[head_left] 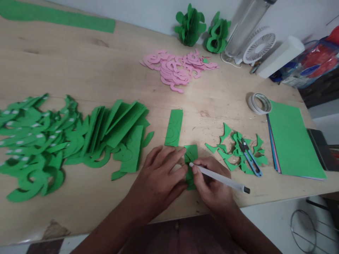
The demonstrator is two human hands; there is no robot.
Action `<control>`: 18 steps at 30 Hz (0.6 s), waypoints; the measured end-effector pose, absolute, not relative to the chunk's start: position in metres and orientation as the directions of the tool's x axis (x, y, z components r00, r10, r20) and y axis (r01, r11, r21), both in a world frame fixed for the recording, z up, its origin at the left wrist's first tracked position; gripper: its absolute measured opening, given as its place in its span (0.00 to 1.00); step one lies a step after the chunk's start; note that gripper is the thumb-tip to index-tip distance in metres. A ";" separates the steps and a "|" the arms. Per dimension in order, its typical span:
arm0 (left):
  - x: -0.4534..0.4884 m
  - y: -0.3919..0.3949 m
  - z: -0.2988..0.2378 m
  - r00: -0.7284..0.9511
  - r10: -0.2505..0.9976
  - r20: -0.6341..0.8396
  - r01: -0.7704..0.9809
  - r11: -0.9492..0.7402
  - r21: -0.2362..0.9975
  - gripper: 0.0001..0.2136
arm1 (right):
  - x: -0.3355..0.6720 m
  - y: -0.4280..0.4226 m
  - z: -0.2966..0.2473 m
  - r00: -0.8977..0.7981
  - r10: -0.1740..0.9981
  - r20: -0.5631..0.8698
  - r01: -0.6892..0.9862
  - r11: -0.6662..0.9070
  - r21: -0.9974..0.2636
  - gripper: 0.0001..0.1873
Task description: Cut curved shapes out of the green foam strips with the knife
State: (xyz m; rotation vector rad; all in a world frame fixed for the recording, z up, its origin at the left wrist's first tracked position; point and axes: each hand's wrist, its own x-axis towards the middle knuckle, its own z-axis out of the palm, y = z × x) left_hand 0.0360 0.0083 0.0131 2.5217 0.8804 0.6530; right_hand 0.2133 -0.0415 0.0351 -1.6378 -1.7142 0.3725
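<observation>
My left hand (159, 176) lies flat, fingers spread, pressing down on a small green paper strip (191, 153) near the table's front edge. My right hand (210, 183) grips a white pen (219, 179) with its tip on that strip. Part of the strip is hidden under both hands. Another green strip (174, 127) with pen-drawn curves lies just beyond them.
Left: a large heap of green cut shapes (53, 141). Right: green scraps with blue snips (250, 158), a stack of coloured paper (291, 139), a tape roll (260, 103). Behind: pink cut shapes (177, 68), two green paper ornaments (190, 24), a bottle, a small fan (258, 46).
</observation>
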 end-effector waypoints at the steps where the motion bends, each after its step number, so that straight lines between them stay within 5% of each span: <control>1: 0.036 0.008 0.013 0.698 0.652 0.295 0.473 -0.730 0.494 0.06 | 0.214 -0.042 0.035 0.091 0.953 0.288 0.726 0.134 -0.674 0.04; 10: 0.035 0.009 0.011 0.706 0.630 0.324 0.456 -0.754 0.472 0.06 | 0.225 -0.054 0.035 0.198 0.958 0.209 0.597 0.052 -0.801 0.05; 18: 0.034 0.010 0.012 0.738 0.596 0.316 0.458 -0.786 0.414 0.08 | 0.225 -0.069 0.035 -0.027 0.934 0.356 0.766 0.248 -0.593 0.12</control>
